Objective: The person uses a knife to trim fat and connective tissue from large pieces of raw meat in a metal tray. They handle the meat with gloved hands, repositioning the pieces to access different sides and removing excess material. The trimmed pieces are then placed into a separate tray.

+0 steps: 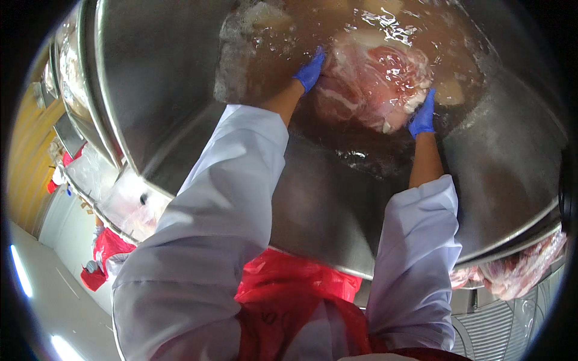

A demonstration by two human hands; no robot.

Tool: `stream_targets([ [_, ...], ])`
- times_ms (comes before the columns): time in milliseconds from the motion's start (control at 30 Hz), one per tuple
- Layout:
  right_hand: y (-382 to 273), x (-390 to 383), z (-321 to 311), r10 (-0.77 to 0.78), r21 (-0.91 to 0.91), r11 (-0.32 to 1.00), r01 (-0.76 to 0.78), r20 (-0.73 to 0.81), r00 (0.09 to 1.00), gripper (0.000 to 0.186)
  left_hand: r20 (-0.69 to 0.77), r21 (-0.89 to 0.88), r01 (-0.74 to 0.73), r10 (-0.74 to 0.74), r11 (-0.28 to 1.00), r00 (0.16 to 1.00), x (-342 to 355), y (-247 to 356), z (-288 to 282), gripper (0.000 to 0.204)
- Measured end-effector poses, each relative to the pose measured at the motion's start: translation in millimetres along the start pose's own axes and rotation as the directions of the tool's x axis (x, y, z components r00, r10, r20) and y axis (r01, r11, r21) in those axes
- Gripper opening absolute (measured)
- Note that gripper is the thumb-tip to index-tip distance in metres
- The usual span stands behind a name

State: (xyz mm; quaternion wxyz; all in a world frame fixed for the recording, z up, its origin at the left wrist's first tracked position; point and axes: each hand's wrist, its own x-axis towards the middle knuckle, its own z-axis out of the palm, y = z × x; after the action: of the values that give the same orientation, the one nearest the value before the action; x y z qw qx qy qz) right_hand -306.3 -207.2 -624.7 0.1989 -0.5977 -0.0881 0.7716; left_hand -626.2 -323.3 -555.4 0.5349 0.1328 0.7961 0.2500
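Note:
A large piece of raw pink meat point(376, 81) lies partly under murky brownish water point(265, 66) inside a deep metal vat point(319, 210). My left hand point(311, 70), in a blue glove, grips the meat's left side, its fingertips partly hidden by the meat and water. At the lower right edge of the same piece, my right hand point(424, 114), gloved in blue too, holds on with its fingers against the meat. Both arms reach down over the vat's near wall.
Paler pieces point(448, 91) show through the water around the meat. More raw meat point(524, 268) rests outside the vat at the lower right. To the left stand other metal vats point(78, 78) and a person in a red apron point(108, 249).

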Motion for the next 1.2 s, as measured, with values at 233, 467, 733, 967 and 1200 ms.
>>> stream_targets([
  [233, 19.1, 52.4, -24.6, -0.111, -0.069, 0.993, 0.099, -0.201, 0.973, 0.051, 0.38, -0.45, 0.334, -0.161, 0.828, 0.911, 32.5, -15.0, 7.1, 0.086],
  [467, 15.6, 30.9, -10.8, -0.248, -0.086, 0.967, 0.238, -0.13, 0.96, 0.051, 0.366, -0.545, 0.311, -0.113, 0.778, 0.924, 24.7, 0.8, 13.3, 0.087],
  [733, -45.1, 14.6, 35.5, -0.436, 0.018, 0.9, 0.436, 0.074, 0.897, 0.052, 0.283, -0.529, 0.14, 0.018, 0.837, 0.959, -5.5, 38.0, -10.8, 0.093],
  [967, -102.4, -163.9, 94.0, -0.497, 0.082, 0.867, 0.491, 0.11, 0.861, 0.042, 0.354, -0.614, 0.14, 0.112, 0.777, 0.928, -173.0, 131.7, -62.7, 0.076],
  [1200, -114.4, -395.7, 103.3, -0.461, 0.337, 0.845, 0.415, 0.064, 0.885, 0.049, 0.435, -0.439, -0.13, 0.337, 0.889, 0.835, -314.4, 165.4, -151.3, 0.061],
])
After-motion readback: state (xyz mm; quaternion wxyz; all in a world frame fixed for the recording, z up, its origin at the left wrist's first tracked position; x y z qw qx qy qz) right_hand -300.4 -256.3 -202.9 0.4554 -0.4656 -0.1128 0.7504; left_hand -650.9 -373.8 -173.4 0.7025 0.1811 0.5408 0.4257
